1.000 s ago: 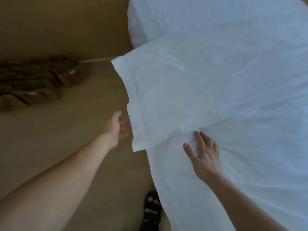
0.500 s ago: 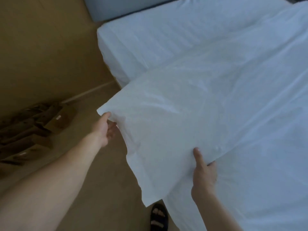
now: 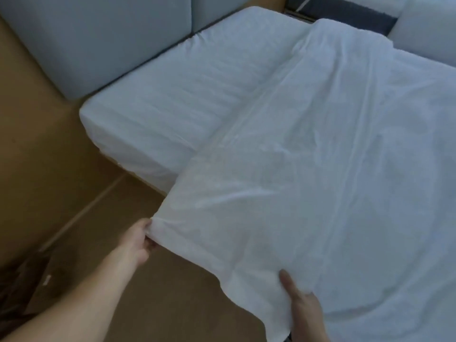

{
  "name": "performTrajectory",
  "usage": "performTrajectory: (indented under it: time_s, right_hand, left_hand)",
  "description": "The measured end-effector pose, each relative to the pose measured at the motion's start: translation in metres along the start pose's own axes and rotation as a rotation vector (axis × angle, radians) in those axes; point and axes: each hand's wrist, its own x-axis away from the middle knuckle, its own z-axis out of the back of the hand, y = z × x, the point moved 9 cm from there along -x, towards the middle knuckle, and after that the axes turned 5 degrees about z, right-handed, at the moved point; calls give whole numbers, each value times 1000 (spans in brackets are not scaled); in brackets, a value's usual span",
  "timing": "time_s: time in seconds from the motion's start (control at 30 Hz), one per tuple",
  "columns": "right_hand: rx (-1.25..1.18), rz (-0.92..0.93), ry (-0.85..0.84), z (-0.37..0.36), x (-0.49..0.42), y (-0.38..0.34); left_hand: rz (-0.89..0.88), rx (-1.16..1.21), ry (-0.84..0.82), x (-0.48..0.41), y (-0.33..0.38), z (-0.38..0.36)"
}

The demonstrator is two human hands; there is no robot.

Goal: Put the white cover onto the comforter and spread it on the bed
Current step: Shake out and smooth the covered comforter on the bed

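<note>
The white covered comforter [image 3: 308, 188] lies across the bed [image 3: 158, 114], its near corner lifted off the mattress and hanging over the floor. My left hand [image 3: 139, 239] grips the comforter's left corner, fingers curled under the fabric. My right hand [image 3: 299, 302] holds the near edge further right, thumb on top and the fingers hidden beneath the cloth. The bed's white fitted sheet shows bare at its left end.
A pale grey padded headboard [image 3: 86, 38] stands behind the bed at the upper left. Brown floor [image 3: 61, 183] runs along the bed's left side. Brown cardboard pieces [image 3: 22, 285] lie at the lower left. A dark strip [image 3: 345, 11] shows at the top right.
Both hands took hold of the comforter's near edge and lifted it. The view swung up toward the head of the bed, so the headboard now shows.
</note>
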Motion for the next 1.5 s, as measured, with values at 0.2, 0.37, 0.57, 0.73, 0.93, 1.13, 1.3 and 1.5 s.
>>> performTrajectory:
  time_s: [0.2, 0.37, 0.57, 0.73, 0.93, 1.13, 1.3, 1.5]
  right_hand:
    - [-56, 86, 117, 15, 52, -29]
    - [-127, 228, 87, 40, 87, -62]
    - [-227, 164, 77, 52, 95, -12]
    - [-268, 67, 131, 40, 75, 44]
    - [-224, 12, 135, 25, 63, 76]
    - [-527, -69, 12, 10, 62, 90]
    - [-628, -54, 65, 5, 72, 90]
    - [-496, 80, 165, 30, 98, 79]
  left_hand:
    - [94, -308, -112, 11, 9, 26]
    - [48, -454, -190, 31, 27, 50]
    - [28, -436, -89, 44, 18, 81]
    - [-46, -731, -3, 21, 18, 63]
    - [-391, -906, -231, -8, 50, -13]
    - [-235, -997, -489, -16, 31, -50]
    - [-219, -1122, -463, -20, 17, -38]
    - [-90, -1113, -498, -10, 38, 5]
